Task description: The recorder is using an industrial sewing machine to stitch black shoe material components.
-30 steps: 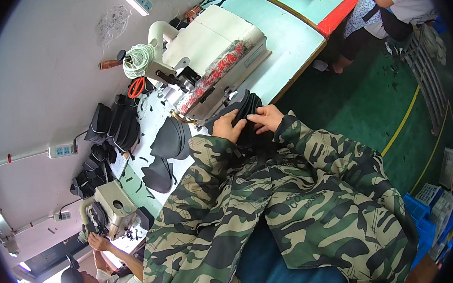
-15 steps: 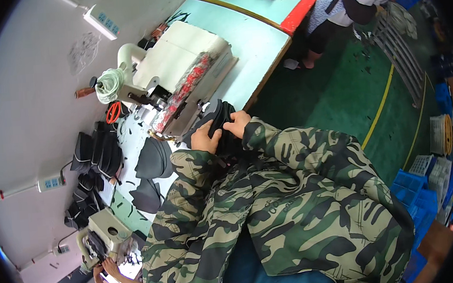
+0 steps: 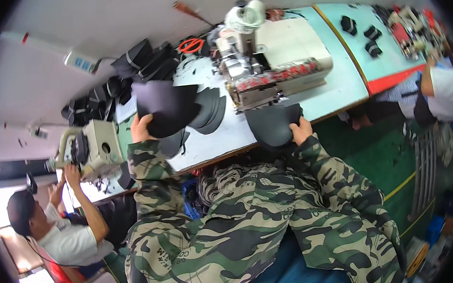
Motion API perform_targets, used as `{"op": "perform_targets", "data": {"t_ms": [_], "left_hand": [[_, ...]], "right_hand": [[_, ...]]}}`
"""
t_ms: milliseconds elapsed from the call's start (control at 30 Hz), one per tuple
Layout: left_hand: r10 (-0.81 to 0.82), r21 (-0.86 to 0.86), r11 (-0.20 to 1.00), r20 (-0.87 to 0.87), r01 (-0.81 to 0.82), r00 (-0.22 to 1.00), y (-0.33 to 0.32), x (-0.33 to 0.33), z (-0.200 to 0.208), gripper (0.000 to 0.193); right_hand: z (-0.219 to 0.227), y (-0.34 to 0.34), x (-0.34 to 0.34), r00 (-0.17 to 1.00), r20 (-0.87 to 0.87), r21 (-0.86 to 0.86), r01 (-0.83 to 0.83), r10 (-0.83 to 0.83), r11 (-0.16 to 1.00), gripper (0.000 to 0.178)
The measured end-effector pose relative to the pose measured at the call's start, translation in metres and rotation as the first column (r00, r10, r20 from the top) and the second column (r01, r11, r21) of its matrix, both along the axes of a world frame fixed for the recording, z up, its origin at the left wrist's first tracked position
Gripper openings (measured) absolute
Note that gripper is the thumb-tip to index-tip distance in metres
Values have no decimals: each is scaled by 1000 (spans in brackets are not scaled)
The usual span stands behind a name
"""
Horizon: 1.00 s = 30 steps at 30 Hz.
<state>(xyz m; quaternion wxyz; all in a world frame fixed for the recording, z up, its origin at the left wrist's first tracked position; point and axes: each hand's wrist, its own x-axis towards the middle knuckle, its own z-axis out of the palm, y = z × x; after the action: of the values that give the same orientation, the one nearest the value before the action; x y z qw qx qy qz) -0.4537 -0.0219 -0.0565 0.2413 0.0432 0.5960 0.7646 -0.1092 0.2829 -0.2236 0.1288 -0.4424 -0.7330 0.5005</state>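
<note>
My left hand [image 3: 141, 128] is closed on the edge of a black curved panel [image 3: 166, 104], raised over the left part of the table and slightly blurred. At the table's front edge, my right hand [image 3: 301, 131] grips a second black rounded panel [image 3: 272, 128] by its right side. This panel lies just in front of the cream sewing machine [image 3: 288, 41]. Between the two hands, a fanned stack of dark curved panels [image 3: 212, 112] rests on the white table [image 3: 236, 135], partly hidden by the raised panel.
Orange-handled scissors [image 3: 191, 45] and bundles of black pieces [image 3: 148, 60] lie along the wall. A co-worker [image 3: 66, 228] sits at another sewing machine [image 3: 102, 148] on the left. Another person [image 3: 443, 90] stands at the far right, beside a grey metal rack [image 3: 423, 174].
My hands have moved apart from in front of the machine. The left has swung out leftward with a panel; the right keeps one near the machine. The view has turned toward the left.
</note>
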Motion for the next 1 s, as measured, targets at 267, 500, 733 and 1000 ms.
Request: {"op": "perform_targets", "data": {"t_ms": [267, 500, 733, 1000], "left_hand": [[198, -739, 621, -173, -260, 965, -172, 2, -218, 22], [301, -547, 364, -697, -754, 651, -126, 32, -185, 42], [-379, -70, 891, 431, 449, 819, -18, 125, -94, 50], [-143, 140, 981, 51, 135, 988, 55, 79, -78, 40]], "right_hand": [[59, -11, -5, 969, -197, -468, 42, -151, 883, 32], [86, -17, -13, 976, -214, -436, -52, -47, 898, 32], [125, -52, -45, 909, -403, -508, -317, 105, 801, 26], [128, -36, -45, 910, -350, -355, -347, 221, 868, 34]]}}
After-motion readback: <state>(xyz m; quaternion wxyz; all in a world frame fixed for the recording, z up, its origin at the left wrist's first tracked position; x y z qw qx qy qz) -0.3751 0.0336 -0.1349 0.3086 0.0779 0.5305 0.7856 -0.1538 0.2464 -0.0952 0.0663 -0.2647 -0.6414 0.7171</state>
